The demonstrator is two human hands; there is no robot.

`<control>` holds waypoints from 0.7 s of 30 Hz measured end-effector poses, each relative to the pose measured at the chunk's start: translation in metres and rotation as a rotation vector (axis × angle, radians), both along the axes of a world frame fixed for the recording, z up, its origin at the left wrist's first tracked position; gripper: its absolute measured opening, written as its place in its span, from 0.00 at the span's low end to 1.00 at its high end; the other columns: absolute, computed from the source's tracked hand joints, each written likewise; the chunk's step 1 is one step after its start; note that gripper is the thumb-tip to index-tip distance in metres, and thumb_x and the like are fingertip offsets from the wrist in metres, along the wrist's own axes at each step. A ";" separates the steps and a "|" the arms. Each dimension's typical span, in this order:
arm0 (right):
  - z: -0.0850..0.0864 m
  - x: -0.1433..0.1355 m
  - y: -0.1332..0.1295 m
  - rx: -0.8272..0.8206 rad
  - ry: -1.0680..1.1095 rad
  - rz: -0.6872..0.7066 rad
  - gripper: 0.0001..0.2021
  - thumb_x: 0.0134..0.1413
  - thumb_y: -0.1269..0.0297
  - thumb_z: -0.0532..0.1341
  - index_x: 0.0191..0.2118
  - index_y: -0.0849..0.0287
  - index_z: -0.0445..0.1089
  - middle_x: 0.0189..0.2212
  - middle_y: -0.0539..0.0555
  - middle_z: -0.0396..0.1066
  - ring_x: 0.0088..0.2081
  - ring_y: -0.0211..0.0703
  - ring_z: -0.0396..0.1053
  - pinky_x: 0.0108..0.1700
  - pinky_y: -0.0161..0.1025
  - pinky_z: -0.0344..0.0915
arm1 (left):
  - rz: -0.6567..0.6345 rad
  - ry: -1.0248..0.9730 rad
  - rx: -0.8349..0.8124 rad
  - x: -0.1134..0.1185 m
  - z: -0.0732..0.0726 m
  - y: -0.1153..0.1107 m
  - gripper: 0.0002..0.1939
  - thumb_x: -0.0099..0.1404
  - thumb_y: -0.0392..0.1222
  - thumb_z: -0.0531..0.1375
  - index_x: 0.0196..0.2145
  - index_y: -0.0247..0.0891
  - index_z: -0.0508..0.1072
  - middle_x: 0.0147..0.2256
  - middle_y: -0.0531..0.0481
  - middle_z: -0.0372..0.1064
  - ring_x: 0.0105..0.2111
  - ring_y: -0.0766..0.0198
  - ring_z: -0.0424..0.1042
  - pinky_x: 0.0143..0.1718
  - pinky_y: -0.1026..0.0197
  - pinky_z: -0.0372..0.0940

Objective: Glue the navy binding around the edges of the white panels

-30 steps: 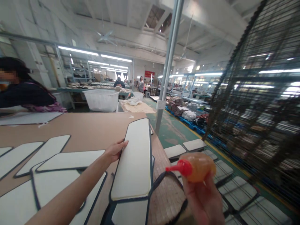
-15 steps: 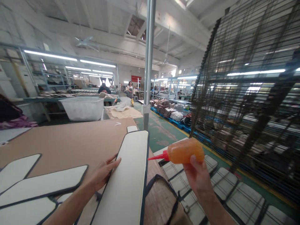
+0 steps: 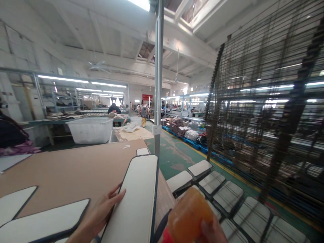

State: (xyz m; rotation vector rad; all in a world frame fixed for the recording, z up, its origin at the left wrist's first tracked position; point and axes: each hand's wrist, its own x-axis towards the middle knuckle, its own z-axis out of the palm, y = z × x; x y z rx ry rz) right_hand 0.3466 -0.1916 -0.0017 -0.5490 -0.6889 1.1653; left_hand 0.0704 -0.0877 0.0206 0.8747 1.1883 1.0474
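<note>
A long white panel (image 3: 134, 199) with a dark edge strip and rounded corners slants up in front of me. My left hand (image 3: 102, 209) grips its left edge, thumb on the white face and fingers behind. My right hand (image 3: 211, 231) is closed round an orange squeeze bottle (image 3: 191, 216) with a red nozzle base, low beside the panel's right edge. The bottle is tilted nozzle-down; its tip falls below the picture, so I cannot tell if it touches the panel. A dark strip (image 3: 162, 224) shows between bottle and panel.
More white panels (image 3: 45, 221) lie on the brown tabletop (image 3: 76, 165) at left. Several white pads (image 3: 229, 194) rest on a rack at right, near a tall wire rack (image 3: 243, 101). A metal post (image 3: 157, 84) rises past the table. A person (image 3: 143, 111) stands in the aisle.
My right hand has brought the bottle down and left, turning its nozzle from sideways to downward. My left hand keeps its hold on the panel. The view has tilted up; the aisle person appears nearer.
</note>
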 end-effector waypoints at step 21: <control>0.001 0.008 0.044 0.029 -0.059 -0.396 0.29 0.36 0.61 0.72 0.49 0.54 0.69 0.44 0.54 0.74 0.42 0.47 0.71 0.48 0.46 0.67 | -0.161 0.092 0.093 0.034 -0.017 -0.024 0.41 0.48 0.49 0.69 0.57 0.35 0.64 0.40 0.45 0.77 0.39 0.55 0.75 0.38 0.61 0.68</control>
